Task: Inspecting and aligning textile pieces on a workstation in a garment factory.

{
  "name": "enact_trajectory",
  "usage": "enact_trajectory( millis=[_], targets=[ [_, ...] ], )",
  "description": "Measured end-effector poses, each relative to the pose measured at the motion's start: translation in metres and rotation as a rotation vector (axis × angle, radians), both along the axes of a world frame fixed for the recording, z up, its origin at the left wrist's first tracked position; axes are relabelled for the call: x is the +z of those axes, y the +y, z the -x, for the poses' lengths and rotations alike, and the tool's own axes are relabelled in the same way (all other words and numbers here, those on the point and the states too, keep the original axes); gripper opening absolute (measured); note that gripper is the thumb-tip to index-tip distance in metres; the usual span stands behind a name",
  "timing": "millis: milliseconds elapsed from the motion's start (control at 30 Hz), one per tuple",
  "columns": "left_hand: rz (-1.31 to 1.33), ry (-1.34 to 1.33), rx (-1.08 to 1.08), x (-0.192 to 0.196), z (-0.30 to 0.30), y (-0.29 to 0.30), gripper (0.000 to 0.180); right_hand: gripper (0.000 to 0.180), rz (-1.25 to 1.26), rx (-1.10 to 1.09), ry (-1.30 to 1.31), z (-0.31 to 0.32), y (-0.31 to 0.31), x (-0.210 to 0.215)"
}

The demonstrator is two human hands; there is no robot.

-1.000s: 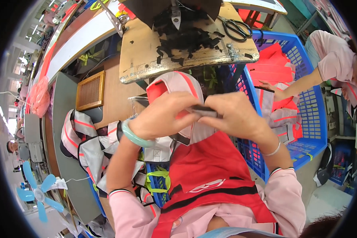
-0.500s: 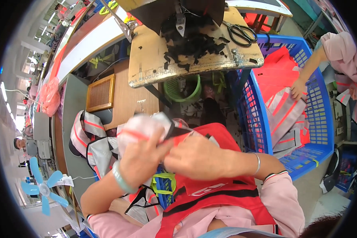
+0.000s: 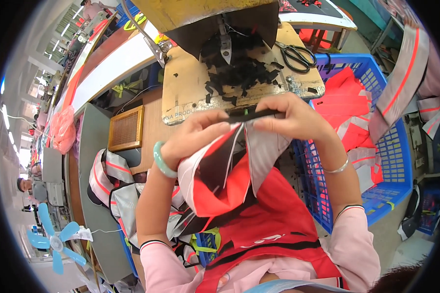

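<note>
Both hands pinch a short black strip of tape [image 3: 252, 115], held level between them at the top edge of a red fabric vest with grey reflective bands [image 3: 230, 171]. The left hand [image 3: 193, 139] presses thumb and fingertips together on the strip's left end and on the fold of cloth beneath it; a pale green bangle [image 3: 162, 160] sits on that wrist. The right hand [image 3: 293, 117] closes its fingers on the strip's right end, with a thin silver bracelet [image 3: 338, 168] on its wrist. The vest hangs down from the grip toward the person's lap, in front of a red apron with black trim [image 3: 274, 234].

Just beyond the hands lies a worn yellowish wooden work plate [image 3: 190, 93], strewn with small black cut strips [image 3: 239, 75] under the dark head of a machine [image 3: 225, 29]. A pair of black-handled scissors [image 3: 298, 54] rests on the plate's far right corner. To the right stands a blue plastic mesh basket [image 3: 401, 166] holding more red vests. To the left, a small wooden-framed grille [image 3: 126, 129] lies on a brown table, and further vests [image 3: 112, 180] are heaped near it. A light blue fan [image 3: 56, 239] stands at the near left.
</note>
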State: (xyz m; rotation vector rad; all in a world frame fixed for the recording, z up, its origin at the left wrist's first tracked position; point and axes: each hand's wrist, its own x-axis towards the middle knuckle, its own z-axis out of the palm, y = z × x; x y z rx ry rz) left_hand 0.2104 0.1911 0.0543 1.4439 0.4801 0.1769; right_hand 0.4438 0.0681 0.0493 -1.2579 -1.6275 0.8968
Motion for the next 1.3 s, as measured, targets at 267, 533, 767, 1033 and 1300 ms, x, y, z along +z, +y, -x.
enact_trajectory(
  millis=[267, 533, 767, 1033, 1300],
  targets=[
    [-0.015, -0.002, 0.217, -0.016, -0.030, 0.038, 0.022, 0.019, 0.137, -0.068, 0.196, -0.011, 0.057, -0.027],
    [-0.139, 0.135, 0.095, 0.001, -0.042, 0.061, 0.041, 0.020, 0.186, -0.106, 0.045, -0.024, 0.073, -0.015],
    [-0.332, 0.199, 0.112, -0.013, -0.059, 0.077, 0.026, 0.020, 0.180, -0.066, 0.043, -0.037, 0.087, -0.018],
    [-0.004, 0.068, 0.236, -0.012, -0.067, 0.079, 0.026, 0.033, 0.256, -0.151, 0.164, -0.042, 0.103, -0.032],
    [0.013, 0.054, 0.290, -0.013, -0.070, 0.079, 0.023, 0.042, 0.278, -0.180, 0.169, -0.044, 0.111, -0.034]
  ],
)
